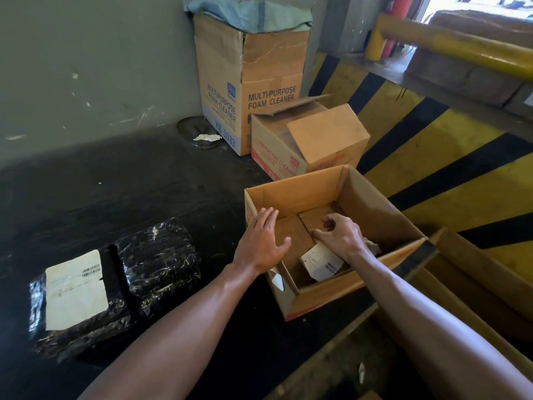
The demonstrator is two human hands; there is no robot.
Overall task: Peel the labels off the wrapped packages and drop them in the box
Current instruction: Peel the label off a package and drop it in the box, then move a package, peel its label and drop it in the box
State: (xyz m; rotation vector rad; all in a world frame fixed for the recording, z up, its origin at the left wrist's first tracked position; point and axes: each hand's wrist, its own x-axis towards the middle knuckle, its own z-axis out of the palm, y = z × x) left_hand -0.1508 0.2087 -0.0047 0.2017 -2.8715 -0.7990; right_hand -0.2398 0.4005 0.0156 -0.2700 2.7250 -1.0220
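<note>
An open cardboard box [383, 217] stands on the dark surface at centre right. Both my hands are over it. My left hand [265, 241] lies flat and spread across the box's near-left rim, holding nothing. My right hand [341, 233] hovers inside the box with curled fingers, empty. Just below it a peeled white label [321, 262] lies on the box floor, and a crumpled scrap lies beside my wrist. Two black wrapped packages sit at the left: the nearer package [78, 336] carries a large white label [75, 290], while the other package [157, 255] shows only a small white remnant.
A tall foam cleaner box [248, 82] and a smaller open lubrication cleaner box [305, 140] stand behind, against the grey wall. A round metal lid [196, 134] lies near them. Yellow and black floor stripes and a yellow rail [450, 41] lie to the right. More cardboard edges sit at lower right.
</note>
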